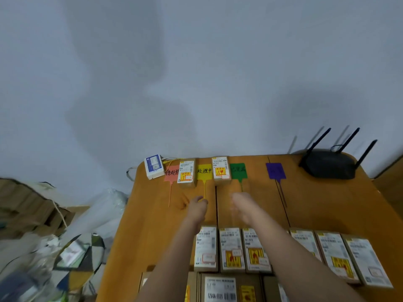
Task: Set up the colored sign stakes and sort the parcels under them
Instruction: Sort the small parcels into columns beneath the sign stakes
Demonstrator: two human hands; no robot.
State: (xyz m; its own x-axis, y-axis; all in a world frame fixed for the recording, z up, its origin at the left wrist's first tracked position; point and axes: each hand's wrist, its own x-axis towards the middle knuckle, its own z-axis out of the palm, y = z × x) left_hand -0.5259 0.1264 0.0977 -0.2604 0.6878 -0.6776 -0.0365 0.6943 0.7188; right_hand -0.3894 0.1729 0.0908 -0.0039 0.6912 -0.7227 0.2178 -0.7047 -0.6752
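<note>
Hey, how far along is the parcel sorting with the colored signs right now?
Four sign stakes lie on the table: red, yellow, green and purple. Two parcels already sit up there, one between red and yellow, another between yellow and green. The left hand and right hand reach forward holding nothing I can make out. The front parcels still wait.

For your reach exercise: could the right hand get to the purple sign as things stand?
Probably yes: the right hand holds nothing, and only bare table lies between it and the purple sign.
</note>
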